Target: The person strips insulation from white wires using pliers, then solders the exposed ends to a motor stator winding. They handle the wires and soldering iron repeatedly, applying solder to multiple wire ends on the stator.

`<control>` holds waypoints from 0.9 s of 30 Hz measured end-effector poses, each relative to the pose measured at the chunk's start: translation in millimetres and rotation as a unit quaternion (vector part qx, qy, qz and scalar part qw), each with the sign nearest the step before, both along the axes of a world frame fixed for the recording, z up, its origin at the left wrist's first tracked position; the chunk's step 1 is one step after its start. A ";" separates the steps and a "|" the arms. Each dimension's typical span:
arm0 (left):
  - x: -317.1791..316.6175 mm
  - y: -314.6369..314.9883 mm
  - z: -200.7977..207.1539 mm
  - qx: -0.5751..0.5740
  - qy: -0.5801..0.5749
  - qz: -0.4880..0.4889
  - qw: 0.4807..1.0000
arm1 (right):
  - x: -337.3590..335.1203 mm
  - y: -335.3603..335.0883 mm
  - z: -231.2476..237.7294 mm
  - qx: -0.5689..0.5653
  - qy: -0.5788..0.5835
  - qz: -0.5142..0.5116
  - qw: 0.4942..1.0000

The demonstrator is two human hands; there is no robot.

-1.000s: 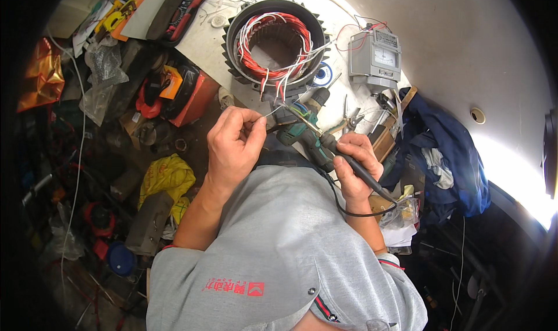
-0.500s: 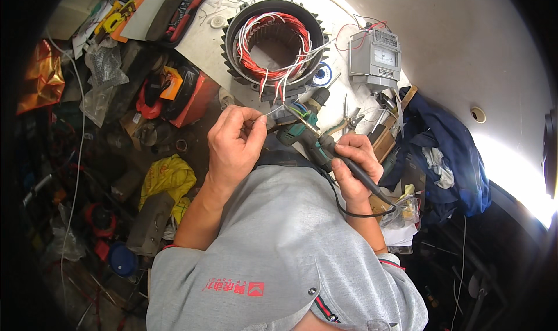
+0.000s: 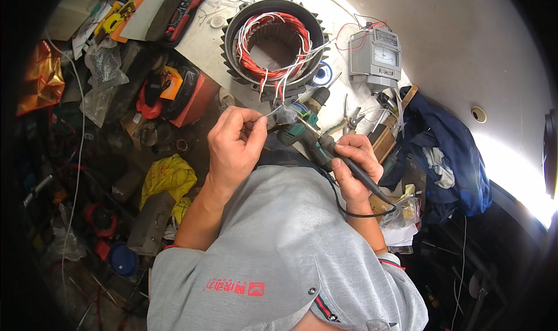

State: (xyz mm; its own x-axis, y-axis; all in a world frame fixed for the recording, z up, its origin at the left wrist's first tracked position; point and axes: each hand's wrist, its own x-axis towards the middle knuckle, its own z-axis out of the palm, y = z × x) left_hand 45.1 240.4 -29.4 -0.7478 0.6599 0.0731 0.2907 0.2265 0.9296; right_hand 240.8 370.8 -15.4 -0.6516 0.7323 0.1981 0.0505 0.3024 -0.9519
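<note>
My left hand is closed in a pinch on a thin silvery solder wire, which reaches toward the lead ends. A soldering iron with a black handle lies in the grip of my right hand. Its metal shaft points up and left, to the wire leads hanging from a motor stator. Pale smoke blurs the spot where solder and iron tip come near each other, so contact cannot be seen. Red and white windings line the stator's bore.
Beneath the iron lies a teal and black power drill. A grey analog meter stands right of the stator, with a solder spool between. Pliers, a dark blue cloth and a red tool case are around.
A puff of smoke now rises by the lead ends, where it was thinner or absent before. Both hands have stayed almost in place.
</note>
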 end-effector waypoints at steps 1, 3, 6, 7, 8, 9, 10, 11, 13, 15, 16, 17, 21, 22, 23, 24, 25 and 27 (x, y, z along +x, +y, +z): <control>0.1 0.3 0.4 0.000 -0.003 0.002 1.000 | -0.2 -0.2 0.0 -0.001 0.000 -0.002 1.000; 0.2 1.3 1.5 0.001 -0.009 0.005 1.000 | 0.1 -0.3 -0.4 0.002 -0.002 -0.001 1.000; -3.1 1.0 -0.6 -0.005 0.057 -0.018 0.998 | 0.8 0.9 -0.7 0.006 -0.005 -0.002 1.000; -2.9 1.2 -0.3 -0.001 0.055 -0.016 0.998 | 0.7 1.0 -0.7 0.008 -0.005 -0.001 1.000; -2.6 1.8 0.1 0.003 0.054 -0.015 0.998 | 0.6 0.9 -0.4 0.006 -0.005 -0.001 1.000; -2.2 2.3 0.4 0.007 0.053 -0.013 0.999 | 0.4 0.7 0.2 0.004 -0.006 -0.001 1.000; -1.5 2.4 0.7 0.002 0.038 -0.009 0.999 | 0.4 0.5 0.4 0.001 -0.006 -0.002 1.000; -0.5 2.2 1.2 -0.004 0.024 -0.004 1.000 | 0.4 0.2 0.3 0.000 -0.006 -0.003 1.000; -0.1 2.1 0.7 -0.006 0.011 0.001 1.000 | 0.3 -0.4 0.0 -0.003 -0.006 -0.005 1.000; -0.5 1.9 -1.6 0.000 0.013 0.001 1.000 | 0.3 -0.4 -0.5 0.002 -0.004 -0.004 1.000; -0.4 2.3 -0.9 0.000 0.013 0.002 1.000 | 0.3 -0.3 -0.8 0.004 -0.004 -0.003 1.000; -0.3 3.0 0.5 0.000 0.013 0.004 1.000 | 0.3 -0.4 -1.0 0.001 -0.002 -0.004 1.000; 0.8 3.4 -1.1 0.008 0.004 0.011 1.000 | 0.9 -0.1 -0.9 0.002 -0.003 -0.004 1.000; 0.9 3.8 -0.6 0.008 0.005 0.010 1.000 | 1.1 -0.1 -0.8 0.005 -0.005 -0.004 1.000; 0.9 4.4 0.4 0.008 0.006 0.010 1.000 | 0.9 -0.3 -0.6 0.003 -0.004 -0.004 1.000; 1.0 4.9 0.9 0.007 0.007 0.010 1.000 | 0.5 -0.6 -0.4 0.001 -0.004 -0.005 1.000; 0.9 5.1 0.8 0.007 0.007 0.010 1.000 | 0.2 -0.6 -0.2 -0.002 -0.004 -0.005 1.000; 0.7 5.6 0.4 0.005 0.006 0.010 1.000 | -0.6 0.2 0.0 0.006 -0.004 -0.008 1.000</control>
State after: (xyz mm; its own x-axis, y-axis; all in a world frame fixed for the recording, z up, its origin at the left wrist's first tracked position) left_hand 45.8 245.9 -29.0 -0.7593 0.6447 0.0891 0.2979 0.2226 0.9283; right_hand 240.2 371.0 -15.4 -0.6412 0.7403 0.2021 0.0632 0.3135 -0.9475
